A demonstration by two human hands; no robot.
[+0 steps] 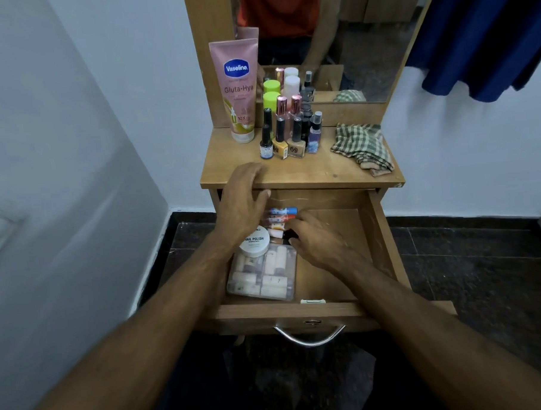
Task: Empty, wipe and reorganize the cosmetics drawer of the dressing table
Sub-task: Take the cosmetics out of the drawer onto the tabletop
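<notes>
The drawer stands pulled out, both hands inside its left half. The left hand hovers at the back with fingers loosely curled, gripping nothing visible; small tubes lie just right of its fingertips. The right hand pinches a dark little item among those tubes. Below the left hand sit a white jar and a clear box. Beyond both hands, the tabletop holds bottles, a pink tube and a checked cloth.
</notes>
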